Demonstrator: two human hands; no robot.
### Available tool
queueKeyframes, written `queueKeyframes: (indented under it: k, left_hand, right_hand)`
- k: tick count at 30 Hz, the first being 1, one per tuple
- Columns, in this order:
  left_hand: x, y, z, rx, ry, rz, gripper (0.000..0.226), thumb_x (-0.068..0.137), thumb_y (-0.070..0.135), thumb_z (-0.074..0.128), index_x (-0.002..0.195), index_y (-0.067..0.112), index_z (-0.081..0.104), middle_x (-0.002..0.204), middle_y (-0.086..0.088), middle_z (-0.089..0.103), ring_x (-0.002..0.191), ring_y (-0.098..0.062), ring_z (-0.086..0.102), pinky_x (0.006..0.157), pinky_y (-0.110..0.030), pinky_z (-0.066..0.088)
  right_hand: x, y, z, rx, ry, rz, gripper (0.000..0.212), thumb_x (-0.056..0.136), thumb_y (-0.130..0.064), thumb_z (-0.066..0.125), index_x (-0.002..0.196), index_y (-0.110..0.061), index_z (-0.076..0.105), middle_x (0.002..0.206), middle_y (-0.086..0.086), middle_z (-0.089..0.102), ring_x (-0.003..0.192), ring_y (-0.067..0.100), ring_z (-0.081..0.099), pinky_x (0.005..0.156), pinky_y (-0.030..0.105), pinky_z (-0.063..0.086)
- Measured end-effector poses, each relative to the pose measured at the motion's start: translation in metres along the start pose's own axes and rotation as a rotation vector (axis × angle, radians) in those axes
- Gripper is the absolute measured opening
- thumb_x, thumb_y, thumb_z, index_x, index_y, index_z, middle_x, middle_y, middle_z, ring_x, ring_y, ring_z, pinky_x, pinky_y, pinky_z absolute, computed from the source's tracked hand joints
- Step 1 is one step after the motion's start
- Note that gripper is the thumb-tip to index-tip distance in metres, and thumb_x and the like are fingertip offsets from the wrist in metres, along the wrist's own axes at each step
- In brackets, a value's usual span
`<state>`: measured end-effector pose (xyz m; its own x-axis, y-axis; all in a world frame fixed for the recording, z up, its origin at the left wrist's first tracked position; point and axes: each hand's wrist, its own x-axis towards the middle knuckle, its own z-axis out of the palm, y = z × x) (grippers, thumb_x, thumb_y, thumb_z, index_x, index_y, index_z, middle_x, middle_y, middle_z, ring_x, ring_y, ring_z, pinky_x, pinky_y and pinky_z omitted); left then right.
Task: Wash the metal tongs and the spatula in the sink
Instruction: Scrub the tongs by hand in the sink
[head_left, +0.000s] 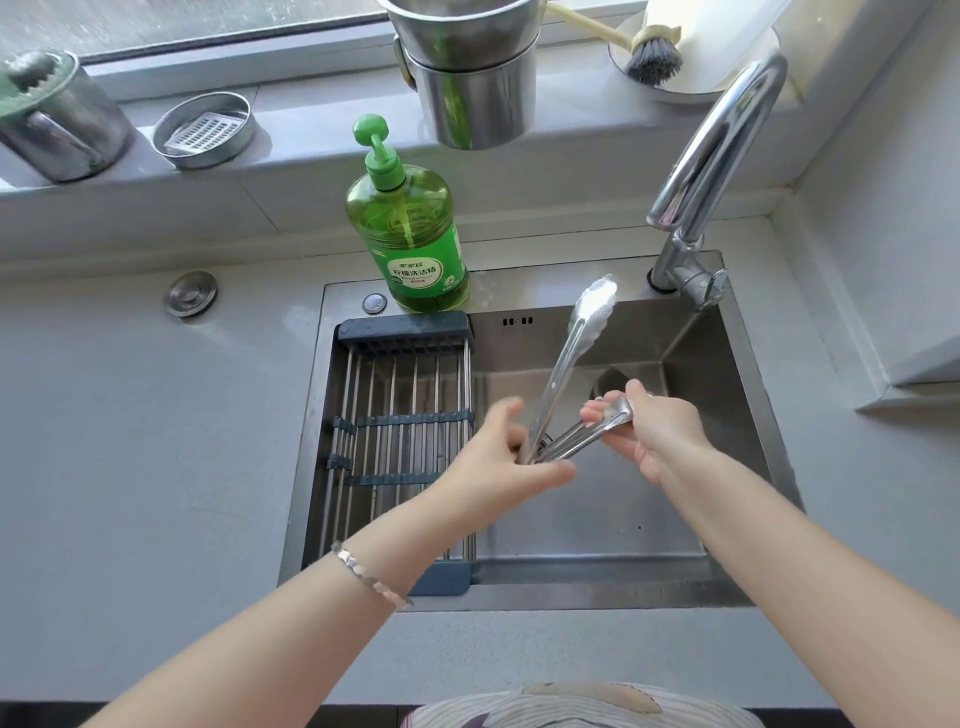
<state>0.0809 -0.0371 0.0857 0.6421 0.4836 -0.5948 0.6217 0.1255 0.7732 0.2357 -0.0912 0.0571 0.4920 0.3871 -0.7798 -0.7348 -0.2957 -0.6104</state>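
Over the steel sink (748, 395) I hold the metal tongs (566, 364) spread wide apart. My left hand (498, 462) grips them at the hinge end. One arm of the tongs points up and away, its scalloped tip near the sink's back rim. My right hand (654, 431) holds the other arm near its tip, fingers curled round it. A dark rounded shape (610, 382) lies in the basin behind my right hand; it may be the spatula, mostly hidden.
A drying rack (395, 415) spans the sink's left part. A green dish soap bottle (410, 234) stands at the sink's back rim, and the chrome tap (711, 166) arches at the back right, with no water running. Steel pots, a tin and a brush sit on the windowsill.
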Motion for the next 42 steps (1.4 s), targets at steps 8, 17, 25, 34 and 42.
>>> queueKeyframes:
  k: [8,17,25,34,42]
  left_hand:
    - [0.005,-0.004,0.000,0.052,0.133,0.013,0.017,0.091,0.012,0.057,0.096,0.001,0.069,0.060,0.003,0.058,0.044,0.002,0.048,0.048,-0.009,0.038]
    - [0.000,-0.013,-0.006,0.132,0.194,0.028,0.022,0.088,0.020,0.061,0.082,0.000,0.069,0.059,0.001,0.056,0.037,0.002,0.039,0.050,-0.019,0.036]
    - [-0.005,-0.002,-0.008,0.138,0.186,0.002,0.024,0.088,0.014,0.060,0.069,0.000,0.064,0.047,0.002,0.044,0.027,0.000,0.035,0.036,-0.007,0.027]
    - [-0.007,0.004,-0.010,0.091,0.193,-0.047,0.022,0.087,0.010,0.062,0.076,-0.008,0.067,0.044,0.005,0.050,0.029,0.002,0.038,0.037,-0.006,0.030]
    - [-0.013,0.005,-0.008,0.042,0.205,-0.041,0.018,0.089,0.011,0.061,0.078,-0.002,0.066,0.051,0.001,0.049,0.027,0.002,0.039,0.035,-0.006,0.029]
  right_hand:
    - [-0.021,0.007,0.006,-0.044,-0.223,-0.159,0.013,0.095,0.002,0.045,0.095,-0.007,0.054,0.094,0.007,0.066,0.082,0.013,0.067,0.074,0.022,0.056]
    - [-0.012,-0.004,-0.011,-0.041,-0.101,-0.124,0.006,0.086,-0.004,0.063,0.080,-0.003,0.061,0.051,-0.001,0.067,0.047,0.007,0.065,0.056,0.020,0.058]
    - [-0.006,-0.005,-0.013,-0.231,0.020,-0.344,0.020,0.096,-0.013,0.048,0.093,0.001,0.063,0.085,0.016,0.069,0.075,0.024,0.070,0.078,0.033,0.058]
    - [-0.011,0.034,-0.039,-1.734,-0.348,-1.375,0.077,0.097,-0.054,0.014,0.128,0.005,0.051,0.136,0.020,0.050,0.132,0.027,0.038,0.112,0.026,0.009]
    - [-0.012,0.023,-0.043,-1.784,-0.307,-1.372,0.074,0.098,-0.052,0.014,0.126,0.005,0.054,0.134,0.020,0.051,0.129,0.028,0.045,0.112,0.026,0.012]
